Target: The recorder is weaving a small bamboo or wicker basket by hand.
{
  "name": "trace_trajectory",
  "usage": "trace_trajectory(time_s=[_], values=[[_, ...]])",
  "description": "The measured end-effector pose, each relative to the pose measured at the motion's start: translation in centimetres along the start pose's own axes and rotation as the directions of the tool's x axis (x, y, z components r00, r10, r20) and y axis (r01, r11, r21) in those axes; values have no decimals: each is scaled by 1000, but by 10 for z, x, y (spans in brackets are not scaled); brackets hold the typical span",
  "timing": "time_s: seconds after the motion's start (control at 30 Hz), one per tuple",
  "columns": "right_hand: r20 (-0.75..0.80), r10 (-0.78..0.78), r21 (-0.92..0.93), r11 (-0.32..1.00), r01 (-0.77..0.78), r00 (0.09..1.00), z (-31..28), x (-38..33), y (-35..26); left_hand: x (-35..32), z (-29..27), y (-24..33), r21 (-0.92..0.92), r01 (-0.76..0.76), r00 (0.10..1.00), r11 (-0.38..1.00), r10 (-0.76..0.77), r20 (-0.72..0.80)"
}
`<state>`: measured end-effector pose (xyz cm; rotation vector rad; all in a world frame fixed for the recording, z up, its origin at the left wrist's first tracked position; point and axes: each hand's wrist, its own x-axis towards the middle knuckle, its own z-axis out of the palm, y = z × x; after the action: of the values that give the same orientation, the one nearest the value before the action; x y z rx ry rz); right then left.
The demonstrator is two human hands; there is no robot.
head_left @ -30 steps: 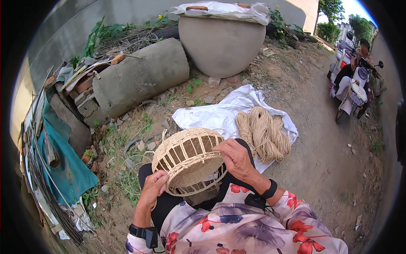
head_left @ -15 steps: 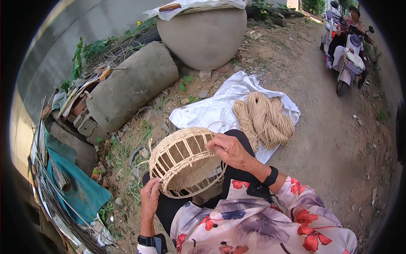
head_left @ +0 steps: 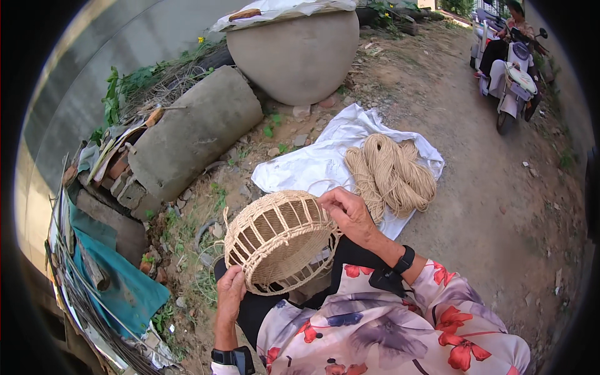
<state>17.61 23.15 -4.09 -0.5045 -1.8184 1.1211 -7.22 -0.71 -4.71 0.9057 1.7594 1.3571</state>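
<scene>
The woven basket, pale straw-coloured with open upright ribs and a denser band at its base, lies tipped on its side over the person's lap, its round opening turned down and toward the body. The left hand cups the rim at the lower left of the basket, fingers curled around the edge. The right hand grips the upper right of the basket, thumb and fingertips pinched on the weave at the rim; a black wristband sits just behind it. So the two hands are apart, on opposite sides of the basket, both clamped on it. Below the basket show the floral sleeves and dark trousers of the person.

Just beyond the basket, up and to the right, a white sheet is spread on the bare dirt, and on its right part lies a bundle of tan cord in loose hanks; whether a strand runs from it to the basket cannot be told. Left of the basket, a teal tarp and stacked scrap lie along the ground. Farther up and left of the basket, a concrete cylinder lies on its side, with bricks at its near end. Behind it stands a large round jar covered by a sheet. Far to the upper right of the basket, a person sits on a parked scooter.
</scene>
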Motion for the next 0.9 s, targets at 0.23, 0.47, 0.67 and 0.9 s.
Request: trace_trajectory(time_s=[0.23,0.47,0.67,0.9], values=[[295,-186,-408,863,299,937,13,-17,6,-4,2,31,232,173,985,957,-163,-63],[-22,-222,-427,884,192,975,-19,-18,10,4,-16,-1,432,-289,955,854,292,62],[-215,-182,-456,888,66,960,-20,-44,105,-8,-1,11,57,-41,998,998,44,-36],[-204,-120,-517,856,-3,972,-15,-44,101,-4,-6,12,-164,183,981,969,-191,-30]])
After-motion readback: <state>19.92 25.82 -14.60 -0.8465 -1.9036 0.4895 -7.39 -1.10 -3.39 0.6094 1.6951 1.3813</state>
